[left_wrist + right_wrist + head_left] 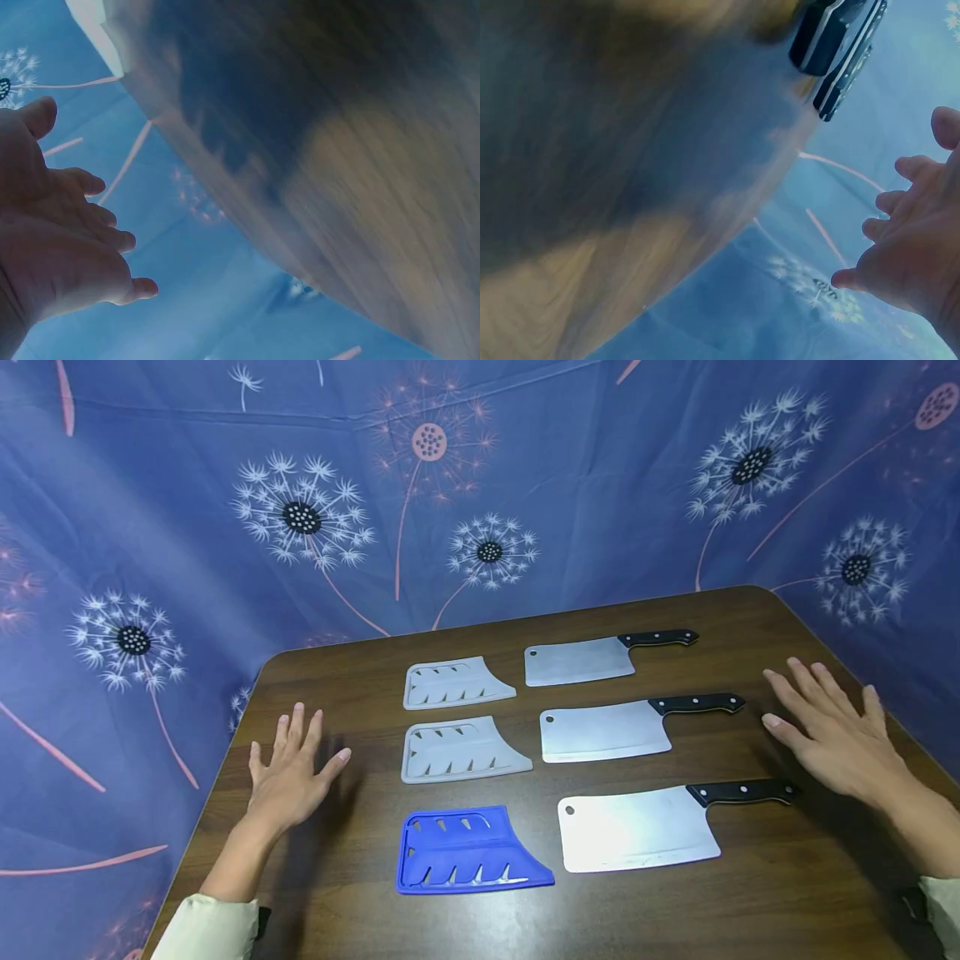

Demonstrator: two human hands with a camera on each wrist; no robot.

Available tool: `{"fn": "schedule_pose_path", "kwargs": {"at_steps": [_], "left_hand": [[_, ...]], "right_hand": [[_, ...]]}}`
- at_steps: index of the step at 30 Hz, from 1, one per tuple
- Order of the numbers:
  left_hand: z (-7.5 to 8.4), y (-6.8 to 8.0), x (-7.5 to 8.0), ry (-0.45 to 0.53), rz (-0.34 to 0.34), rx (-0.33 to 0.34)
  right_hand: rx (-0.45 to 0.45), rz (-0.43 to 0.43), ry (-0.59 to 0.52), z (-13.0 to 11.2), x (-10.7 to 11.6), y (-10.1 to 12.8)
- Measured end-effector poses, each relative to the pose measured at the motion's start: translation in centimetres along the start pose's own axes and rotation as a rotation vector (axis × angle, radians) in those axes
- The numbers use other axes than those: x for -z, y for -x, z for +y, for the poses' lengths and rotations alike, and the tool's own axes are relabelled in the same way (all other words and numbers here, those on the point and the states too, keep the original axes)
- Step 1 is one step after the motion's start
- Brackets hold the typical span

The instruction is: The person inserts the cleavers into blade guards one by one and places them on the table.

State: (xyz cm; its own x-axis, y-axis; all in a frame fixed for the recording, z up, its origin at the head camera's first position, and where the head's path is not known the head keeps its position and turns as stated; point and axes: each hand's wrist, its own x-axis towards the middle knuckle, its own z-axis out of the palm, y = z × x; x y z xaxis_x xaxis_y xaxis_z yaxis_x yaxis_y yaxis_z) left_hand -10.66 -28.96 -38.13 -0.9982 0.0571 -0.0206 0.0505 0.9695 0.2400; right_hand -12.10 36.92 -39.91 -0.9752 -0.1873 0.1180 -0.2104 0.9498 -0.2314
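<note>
Three cleavers with black riveted handles lie in a column on the table: a far cleaver (579, 662), a middle cleaver (604, 732) and a near cleaver (637, 831), handles pointing right. Left of them lie three blade guards with slots: a far white guard (454, 683), a middle white guard (461, 750) and a near blue guard (472, 852). My left hand (288, 777), fingers spread, hovers left of the guards and holds nothing. Beyond the handle ends, my right hand (840, 735) is likewise spread and bare. The right wrist view shows black cleaver handles (829, 37) near its top.
The brown wooden table (337, 902) has rounded far corners. A blue cloth (600, 527) printed with dandelions hangs behind it and at both sides. Shadows of both hands fall on the tabletop.
</note>
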Motion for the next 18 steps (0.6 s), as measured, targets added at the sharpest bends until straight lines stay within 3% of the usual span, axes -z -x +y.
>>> {"fn": "schedule_pose_path", "kwargs": {"at_steps": [18], "left_hand": [[4.4, -3.6, -0.8, 0.071, -0.033, -0.032]], "right_hand": [[0.067, 0.011, -0.055, -2.3, -0.3, -2.5]]}}
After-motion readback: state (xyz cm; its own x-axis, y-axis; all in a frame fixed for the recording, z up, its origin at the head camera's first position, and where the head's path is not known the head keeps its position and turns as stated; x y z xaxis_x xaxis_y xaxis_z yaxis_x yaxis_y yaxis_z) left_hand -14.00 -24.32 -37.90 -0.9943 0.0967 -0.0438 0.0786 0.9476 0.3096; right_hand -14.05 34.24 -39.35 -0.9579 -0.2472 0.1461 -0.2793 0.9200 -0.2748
